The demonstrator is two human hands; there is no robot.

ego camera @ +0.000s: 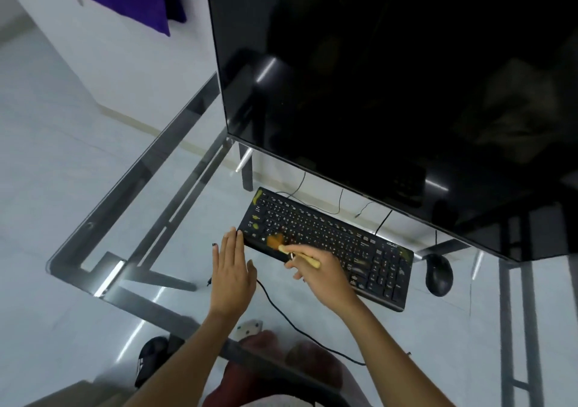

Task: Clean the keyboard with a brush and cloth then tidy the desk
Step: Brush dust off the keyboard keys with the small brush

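Observation:
A black keyboard (331, 238) lies at a slant on the glass desk (175, 284), with yellowish smudges on several keys. My right hand (322, 273) grips a small brush (292, 250) with a pale wooden handle; its orange bristles touch the keys near the keyboard's lower left. My left hand (231, 277) lies flat with fingers together, its fingertips against the keyboard's left end. No cloth is in view.
A large dark monitor (391, 78) stands behind the keyboard. A black mouse (438, 274) sits to the keyboard's right. A black cable (291, 319) runs across the glass toward me. Through the glass I see the metal frame, a sandal (150, 356) and my knees.

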